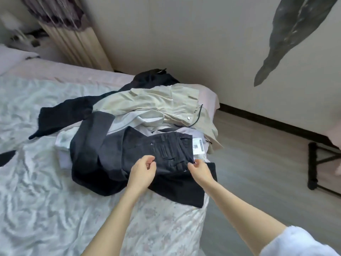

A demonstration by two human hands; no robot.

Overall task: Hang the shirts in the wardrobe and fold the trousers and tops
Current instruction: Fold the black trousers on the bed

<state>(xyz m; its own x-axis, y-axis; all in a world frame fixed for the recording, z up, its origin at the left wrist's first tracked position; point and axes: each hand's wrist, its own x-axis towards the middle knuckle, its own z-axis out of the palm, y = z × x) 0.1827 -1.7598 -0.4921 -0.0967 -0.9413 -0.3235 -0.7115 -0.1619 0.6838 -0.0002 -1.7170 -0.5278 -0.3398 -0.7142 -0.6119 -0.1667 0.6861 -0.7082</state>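
Observation:
A pile of clothes lies on the bed's near right corner. On top are black trousers [166, 150] with a white paper tag [198, 145] at the waistband. Behind them sit a beige shirt [156, 106], a dark grey garment [92, 145] and a black top [64, 113]. My left hand [143, 169] hovers over the trousers with fingers loosely curled and nothing in them. My right hand [198, 169] pinches the trousers' waistband edge near the tag.
The bed [46, 191] has a pale patterned sheet. A dark garment [295, 28] hangs at the upper right against the wall. A black metal frame [313, 165] stands on the wood floor at right. Curtains [73, 37] hang at the back left.

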